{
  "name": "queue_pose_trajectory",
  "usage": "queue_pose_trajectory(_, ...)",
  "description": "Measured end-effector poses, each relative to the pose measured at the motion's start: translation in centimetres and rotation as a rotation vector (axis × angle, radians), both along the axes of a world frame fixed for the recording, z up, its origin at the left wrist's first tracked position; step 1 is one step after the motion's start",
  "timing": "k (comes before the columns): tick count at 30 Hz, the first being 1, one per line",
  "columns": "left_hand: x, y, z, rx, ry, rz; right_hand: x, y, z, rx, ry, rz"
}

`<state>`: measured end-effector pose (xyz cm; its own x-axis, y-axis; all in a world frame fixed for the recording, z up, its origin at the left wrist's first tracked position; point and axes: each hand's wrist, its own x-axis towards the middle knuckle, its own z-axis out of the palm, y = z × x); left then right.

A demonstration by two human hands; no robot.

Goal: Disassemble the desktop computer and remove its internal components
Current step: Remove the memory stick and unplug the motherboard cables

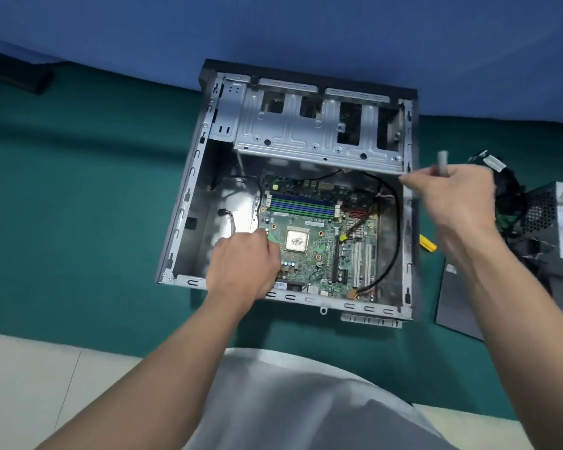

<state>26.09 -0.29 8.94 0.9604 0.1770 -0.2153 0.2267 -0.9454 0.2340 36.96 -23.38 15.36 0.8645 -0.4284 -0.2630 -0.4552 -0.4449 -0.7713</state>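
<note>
An open desktop case point(189, 196) lies on its side on the green mat. Inside it sits the green motherboard point(322, 251) with a bare CPU point(296, 241), blue memory slots point(303, 206) and a black cable point(392, 241) looping along its right side. My left hand point(244, 266) reaches into the case and rests at the board's left edge with fingers curled; what they touch is hidden. My right hand point(452, 196), blurred, hovers over the case's right wall and grips a grey screwdriver point(442, 162), whose thin shaft points left.
A metal drive cage point(306, 131) spans the top of the case. To the right lie a power supply point(546, 209) with a tangle of cables point(507, 190), a yellow tool point(428, 243) and a dark side panel point(459, 293). A black object point(17, 73) lies at far left.
</note>
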Motion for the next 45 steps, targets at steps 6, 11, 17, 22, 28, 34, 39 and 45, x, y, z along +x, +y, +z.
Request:
queue_pose_trajectory(6,0.1,-0.9,0.3,-0.008,0.076,-0.031,-1.8,-7.2,-4.6,-0.086,0.121,-0.099)
queue_pose_trajectory(11,-0.2,-4.8,0.6,-0.004,0.038,-0.105,-3.6,-9.1,-10.2,-0.201,0.311,0.014)
queue_pose_trajectory(17,-0.4,-6.7,0.8,0.05,0.066,-0.079,-3.8,-9.0,-13.3,-0.444,0.41,0.191)
queue_pose_trajectory(22,-0.3,-6.9,0.8,0.062,0.108,-0.022,-3.6,-8.5,-14.2,-0.533,0.4,0.35)
queue_pose_trajectory(28,-0.3,-6.9,0.7,0.074,0.107,-0.015,-3.3,-8.7,-13.5,-0.458,0.405,0.35)
queue_pose_trajectory(34,1.1,-6.7,0.5,0.01,0.339,-0.193,-2.1,-8.5,-8.6,0.072,0.16,0.058)
queue_pose_trajectory(39,4.4,-9.5,-0.3,-0.126,0.303,-0.392,-1.3,-7.6,-2.4,0.618,-0.137,0.115)
queue_pose_trajectory(45,7.0,-12.4,-3.4,-0.157,0.362,-0.547,-2.4,-4.4,0.7,0.108,-0.198,0.277)
